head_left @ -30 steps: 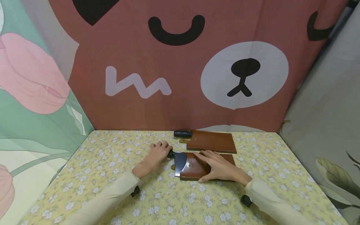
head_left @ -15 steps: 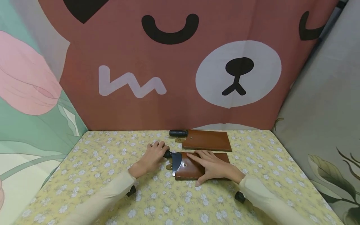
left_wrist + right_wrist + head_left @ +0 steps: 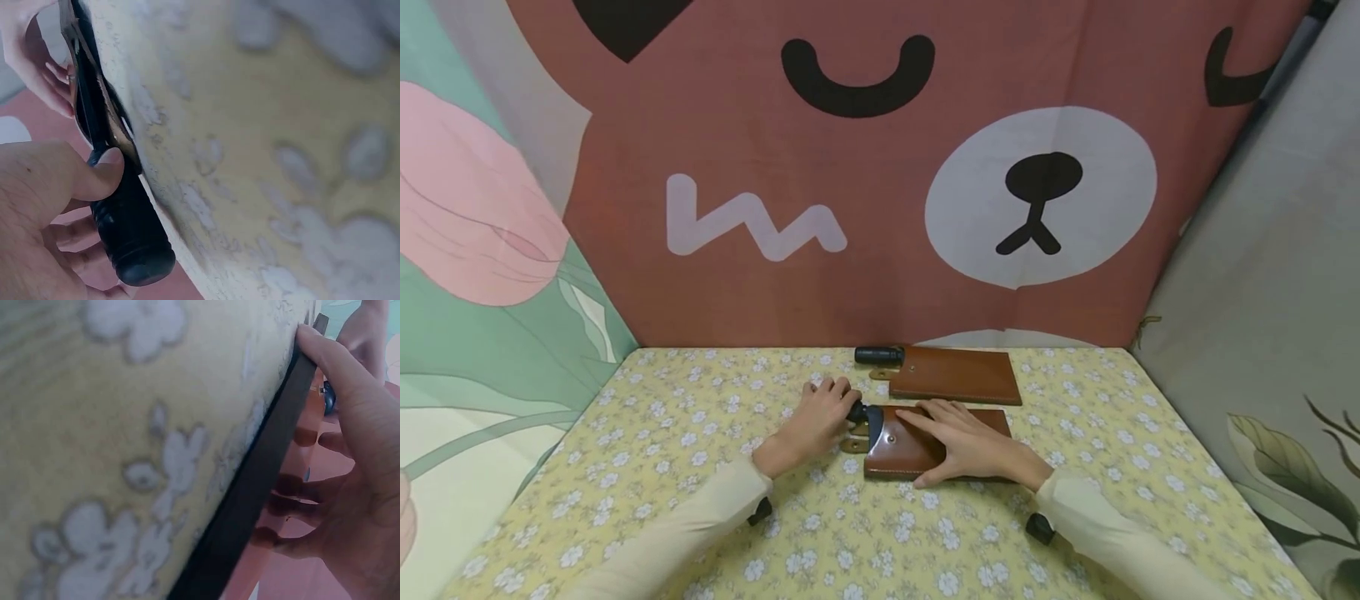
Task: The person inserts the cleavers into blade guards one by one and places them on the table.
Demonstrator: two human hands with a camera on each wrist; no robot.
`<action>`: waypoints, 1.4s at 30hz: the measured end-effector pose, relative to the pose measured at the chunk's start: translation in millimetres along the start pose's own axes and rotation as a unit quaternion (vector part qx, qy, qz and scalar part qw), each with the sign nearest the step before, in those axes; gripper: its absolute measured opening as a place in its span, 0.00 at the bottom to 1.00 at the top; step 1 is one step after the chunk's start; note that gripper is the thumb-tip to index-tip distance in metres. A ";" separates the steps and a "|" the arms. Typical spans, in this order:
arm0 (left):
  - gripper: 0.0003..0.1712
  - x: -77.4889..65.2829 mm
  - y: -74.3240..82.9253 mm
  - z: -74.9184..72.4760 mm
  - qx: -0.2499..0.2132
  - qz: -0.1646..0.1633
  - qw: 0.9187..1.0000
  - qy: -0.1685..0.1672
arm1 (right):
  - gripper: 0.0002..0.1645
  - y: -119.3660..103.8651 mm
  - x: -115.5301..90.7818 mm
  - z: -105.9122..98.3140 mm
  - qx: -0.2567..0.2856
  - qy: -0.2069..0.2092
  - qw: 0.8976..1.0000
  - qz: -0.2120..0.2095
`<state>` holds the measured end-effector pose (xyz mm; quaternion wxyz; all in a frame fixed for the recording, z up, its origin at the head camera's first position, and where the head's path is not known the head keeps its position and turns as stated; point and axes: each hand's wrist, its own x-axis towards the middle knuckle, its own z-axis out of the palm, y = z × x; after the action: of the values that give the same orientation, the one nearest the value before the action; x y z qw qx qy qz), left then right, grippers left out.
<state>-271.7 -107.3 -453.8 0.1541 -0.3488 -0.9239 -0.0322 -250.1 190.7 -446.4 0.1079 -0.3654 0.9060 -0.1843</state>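
Observation:
A brown leather knife sheath lies flat in the middle of the table. My right hand spans it from above, thumb at the near edge and fingers spread over the top. From its left mouth a narrow strip of a cleaver's dark blade shows; the rest is inside. My left hand grips the cleaver's black handle, with the thumb lying along it in the left wrist view. In the right wrist view, the thumb touches the sheath's dark edge and the bent fingers rest on its face.
Just behind lies a second brown sheath with a black-handled knife in it, close to the printed backdrop. A yellow floral cloth covers the table. Fabric hangs at both sides.
My left hand has moved right with the handle, and the blade has slid deeper into the sheath, so less of it shows. My right hand stays on the sheath.

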 end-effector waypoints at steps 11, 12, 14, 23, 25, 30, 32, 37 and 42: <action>0.22 2.6 3.8 1.4 0.006 -0.004 1.000 -0.003 | 0.63 -2.0 2.5 3.2 -0.010 0.004 1.000 0.013; 0.22 2.7 3.7 1.5 0.008 -0.004 1.000 -0.002 | 0.63 -2.5 3.0 3.2 -0.011 0.004 1.000 0.014; 0.21 3.0 3.2 2.4 0.013 -0.003 1.000 0.006 | 0.63 -3.2 3.9 3.0 -0.011 0.006 1.000 0.012; 0.20 3.3 3.0 6.9 0.046 0.009 0.999 0.011 | 0.64 -3.8 5.4 3.1 -0.025 0.007 1.000 0.005; 0.19 3.9 3.3 7.1 0.048 0.014 0.999 0.011 | 0.64 -3.3 5.7 3.0 -0.029 0.008 1.000 0.003; 0.18 5.4 3.4 5.9 0.051 0.018 0.998 0.009 | 0.64 -2.5 7.0 2.5 -0.032 0.009 0.999 0.001; 0.18 6.2 2.6 6.4 0.053 0.018 0.998 0.011 | 0.64 -2.2 7.8 2.3 -0.034 0.011 0.999 0.001; 0.18 7.1 1.0 7.8 0.047 0.019 0.999 0.011 | 0.65 -0.9 9.2 2.1 -0.046 0.012 0.999 -0.004; 0.18 5.9 1.7 8.7 0.042 0.020 0.999 0.017 | 0.64 -1.0 8.3 3.1 -0.048 0.014 0.999 -0.009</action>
<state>-277.1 -100.7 -460.3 0.1852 -0.3601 -0.9143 0.0039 -254.4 183.4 -449.3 0.0755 -0.3757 0.9119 -0.1471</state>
